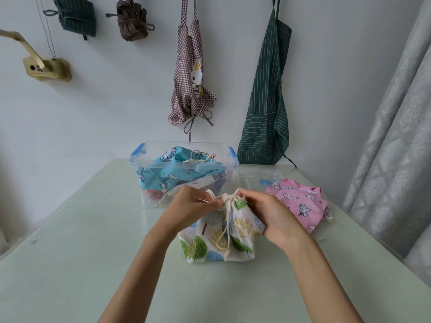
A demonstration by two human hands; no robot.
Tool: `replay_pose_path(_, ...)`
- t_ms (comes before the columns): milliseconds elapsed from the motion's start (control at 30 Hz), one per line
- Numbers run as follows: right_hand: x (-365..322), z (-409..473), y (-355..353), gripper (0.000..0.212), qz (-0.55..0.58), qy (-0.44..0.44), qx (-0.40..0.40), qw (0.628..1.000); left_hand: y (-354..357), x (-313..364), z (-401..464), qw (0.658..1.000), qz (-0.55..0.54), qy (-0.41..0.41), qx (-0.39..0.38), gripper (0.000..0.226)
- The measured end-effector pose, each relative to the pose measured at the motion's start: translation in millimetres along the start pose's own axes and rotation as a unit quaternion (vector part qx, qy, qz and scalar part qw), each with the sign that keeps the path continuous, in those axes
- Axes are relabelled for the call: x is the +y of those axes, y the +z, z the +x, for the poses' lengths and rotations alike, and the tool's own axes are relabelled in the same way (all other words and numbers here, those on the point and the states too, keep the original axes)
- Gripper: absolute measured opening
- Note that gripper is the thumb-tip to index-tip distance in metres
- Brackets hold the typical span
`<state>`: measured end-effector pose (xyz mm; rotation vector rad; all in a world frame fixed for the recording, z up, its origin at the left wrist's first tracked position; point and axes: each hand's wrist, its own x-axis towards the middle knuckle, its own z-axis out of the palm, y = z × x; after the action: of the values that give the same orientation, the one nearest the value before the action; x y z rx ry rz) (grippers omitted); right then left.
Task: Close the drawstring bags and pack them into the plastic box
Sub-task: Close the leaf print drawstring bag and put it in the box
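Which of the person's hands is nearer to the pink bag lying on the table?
Right. The right hand grips the tree-print bag just beside the pink bag. The left hand holds the same bag's neck on the far side, farther from the pink one.

White tree-print bag [219,238], pink unicorn-print bag [300,201], blue cartoon-print bag [177,180], green striped apron [265,108].

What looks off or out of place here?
Nothing damaged or spilled. The blue bag bulges above the plastic box rim, so the lid behind the pink bag may not seat.
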<state>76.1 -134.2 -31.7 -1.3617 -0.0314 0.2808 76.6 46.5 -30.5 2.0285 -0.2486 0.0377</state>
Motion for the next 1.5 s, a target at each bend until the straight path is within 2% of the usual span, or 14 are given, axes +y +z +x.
replay_pose_path(167,-7,-5,9,0.045,0.099,0.029,0.012,0.995,-3,7,-2,1.0,-0.016,-0.008,-0.003,0.016)
replay_pose_path(233,-4,-3,13,0.054,-0.082,-0.045,0.102,0.99,-5,10,-3,1.0,-0.017,-0.01,-0.005,0.017)
replay_pose_path(333,7,5,7,0.064,-0.505,-0.179,0.305,0.787,-8,7,-3,1.0,-0.005,-0.011,-0.006,0.019)
replay_pose_path(367,7,6,7,0.065,-0.528,-0.184,0.32,0.765,-6,7,-2,1.0,-0.001,-0.009,-0.005,0.02)
replay_pose_path(433,1,12,2,0.061,-0.354,-0.141,0.26,0.887,0,6,-2,1.0,-0.002,-0.009,-0.002,0.02)
replay_pose_path(500,-15,8,2,0.061,0.037,-0.065,0.07,0.995,4,8,-2,1.0,-0.01,-0.012,0.0,0.021)
replay_pose_path(600,-21,12,-11,0.063,-0.046,-0.09,0.057,0.993,2,6,0,1.0,-0.009,-0.01,0.003,0.017)
replay_pose_path(700,-11,15,-20,0.061,-0.5,-0.194,0.206,0.818,-2,4,0,1.0,-0.002,-0.02,0.002,0.015)
replay_pose_path(833,-14,5,-18,0.033,-0.361,-0.121,0.017,0.925,-11,-10,2,0.998,0.039,-0.033,0.032,0.018)
replay_pose_path(933,-2,3,-28,0.087,-0.397,-0.001,-0.102,0.912,-26,-37,4,0.984,0.117,-0.109,0.082,0.018)
replay_pose_path(1067,31,25,-44,0.111,-0.558,0.016,-0.002,0.829,-20,-47,1,0.967,0.174,-0.168,0.074,0.066)
replay_pose_path(1167,49,33,-32,0.09,-0.529,-0.001,0.011,0.849,-6,-43,-2,0.969,0.165,-0.182,-0.012,0.088)
replay_pose_path(1267,52,29,-17,0.053,-0.498,-0.076,0.066,0.861,10,-40,-8,0.957,0.251,-0.147,-0.017,0.069)
replay_pose_path(1500,-33,9,11,0.033,-0.414,-0.264,0.051,0.87,-49,22,10,0.995,0.073,-0.002,0.074,0.033)
